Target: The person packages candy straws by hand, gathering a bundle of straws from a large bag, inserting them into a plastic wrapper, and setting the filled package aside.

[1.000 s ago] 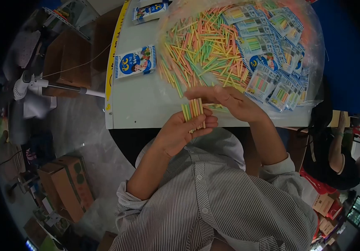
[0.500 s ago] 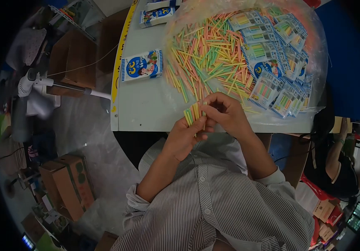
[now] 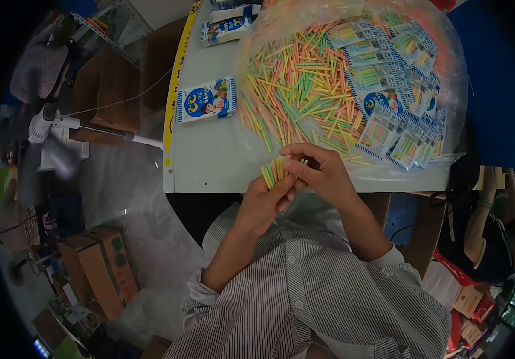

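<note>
Just off the table's front edge, my left hand [image 3: 261, 205] is closed on a small bundle of coloured sticks [image 3: 273, 173], yellow, green and orange, their ends fanned above the thumb. My right hand [image 3: 319, 173] touches the bundle from the right, thumb and fingers pinched at its side; what lies between them is too small to make out. Beyond the hands, a clear plastic bag [image 3: 257, 54] lies spread, with loose pastel sticks [image 3: 299, 78] heaped on it. Filled blue-and-white packets [image 3: 381, 127] overlap on the heap's right side.
One packet [image 3: 206, 100] lies on the grey table [image 3: 209, 152] left of the bag, with more packets [image 3: 226, 28] behind it. A white fan [image 3: 45, 124] stands at left. Cardboard boxes [image 3: 105, 269] are on the floor. Another person [image 3: 487, 239] is at the right.
My right hand has shifted slightly left, closer over the top of the bundle. The whole view has moved a little, with the table appearing slightly lower.
</note>
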`<state>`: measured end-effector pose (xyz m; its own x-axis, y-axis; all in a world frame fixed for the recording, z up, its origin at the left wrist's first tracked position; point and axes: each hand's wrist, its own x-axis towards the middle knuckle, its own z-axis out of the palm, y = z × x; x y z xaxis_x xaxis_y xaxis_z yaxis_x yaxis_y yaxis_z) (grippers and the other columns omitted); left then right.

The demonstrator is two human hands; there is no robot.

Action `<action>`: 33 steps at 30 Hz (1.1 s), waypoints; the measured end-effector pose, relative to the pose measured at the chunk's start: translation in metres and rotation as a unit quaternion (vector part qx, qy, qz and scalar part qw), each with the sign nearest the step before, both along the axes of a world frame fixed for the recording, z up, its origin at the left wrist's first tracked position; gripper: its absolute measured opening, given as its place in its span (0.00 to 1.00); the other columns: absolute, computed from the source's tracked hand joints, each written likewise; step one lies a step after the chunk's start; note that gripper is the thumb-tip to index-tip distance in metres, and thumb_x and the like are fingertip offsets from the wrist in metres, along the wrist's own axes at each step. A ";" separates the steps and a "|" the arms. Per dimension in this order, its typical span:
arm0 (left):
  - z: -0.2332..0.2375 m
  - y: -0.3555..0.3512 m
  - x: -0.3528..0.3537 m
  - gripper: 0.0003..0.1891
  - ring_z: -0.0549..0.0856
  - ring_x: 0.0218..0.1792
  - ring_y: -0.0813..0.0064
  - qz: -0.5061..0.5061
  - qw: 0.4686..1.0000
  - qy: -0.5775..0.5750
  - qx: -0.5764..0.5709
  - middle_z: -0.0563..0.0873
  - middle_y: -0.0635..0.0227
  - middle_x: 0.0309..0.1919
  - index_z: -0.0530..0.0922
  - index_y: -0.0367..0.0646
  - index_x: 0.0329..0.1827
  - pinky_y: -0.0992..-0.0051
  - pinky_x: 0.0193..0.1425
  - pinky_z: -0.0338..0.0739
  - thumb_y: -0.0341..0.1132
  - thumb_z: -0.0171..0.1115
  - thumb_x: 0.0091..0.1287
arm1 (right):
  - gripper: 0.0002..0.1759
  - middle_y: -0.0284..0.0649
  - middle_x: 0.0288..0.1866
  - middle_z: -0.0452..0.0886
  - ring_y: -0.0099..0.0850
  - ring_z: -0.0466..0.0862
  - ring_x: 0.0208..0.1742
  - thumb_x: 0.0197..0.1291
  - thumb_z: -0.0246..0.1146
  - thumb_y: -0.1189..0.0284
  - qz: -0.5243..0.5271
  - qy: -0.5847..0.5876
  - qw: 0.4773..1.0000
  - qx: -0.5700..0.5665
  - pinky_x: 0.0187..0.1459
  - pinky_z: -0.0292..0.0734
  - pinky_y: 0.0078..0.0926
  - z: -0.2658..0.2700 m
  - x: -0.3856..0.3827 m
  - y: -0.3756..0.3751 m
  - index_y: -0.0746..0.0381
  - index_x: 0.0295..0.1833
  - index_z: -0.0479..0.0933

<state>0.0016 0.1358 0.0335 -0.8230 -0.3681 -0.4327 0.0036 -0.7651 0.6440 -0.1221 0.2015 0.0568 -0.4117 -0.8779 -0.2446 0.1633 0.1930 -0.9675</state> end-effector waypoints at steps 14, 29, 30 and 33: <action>0.002 -0.002 0.003 0.08 0.69 0.25 0.88 0.027 0.998 -0.008 0.050 0.72 0.74 0.27 0.72 0.39 0.41 0.89 0.22 0.60 0.33 0.50 0.65 | 0.08 0.32 0.31 0.72 0.15 0.73 0.29 0.57 0.54 0.75 -0.014 0.035 0.998 -0.050 0.29 0.73 0.10 -0.011 0.007 0.002 0.65 0.43 0.71; -0.006 -0.002 0.008 0.08 0.68 0.24 0.88 0.005 0.999 0.027 0.024 0.72 0.74 0.25 0.72 0.38 0.41 0.89 0.21 0.60 0.34 0.49 0.65 | 0.05 0.31 0.32 0.71 0.14 0.73 0.27 0.55 0.56 0.76 -0.012 0.052 0.997 -0.049 0.25 0.70 0.09 -0.011 0.009 0.000 0.65 0.38 0.72; -0.005 -0.002 0.008 0.09 0.68 0.25 0.87 0.015 0.999 0.025 0.039 0.71 0.74 0.27 0.71 0.38 0.44 0.89 0.21 0.60 0.32 0.49 0.65 | 0.05 0.31 0.32 0.71 0.14 0.73 0.27 0.55 0.56 0.76 -0.011 0.051 0.997 -0.050 0.25 0.70 0.09 -0.013 0.011 0.000 0.65 0.38 0.72; 0.000 -0.003 0.008 0.10 0.68 0.25 0.87 0.022 0.998 0.006 0.051 0.71 0.74 0.27 0.71 0.37 0.46 0.89 0.21 0.60 0.31 0.48 0.65 | 0.04 0.31 0.30 0.71 0.14 0.73 0.28 0.55 0.55 0.77 -0.046 0.024 0.995 -0.087 0.27 0.70 0.09 -0.013 0.013 0.000 0.65 0.37 0.70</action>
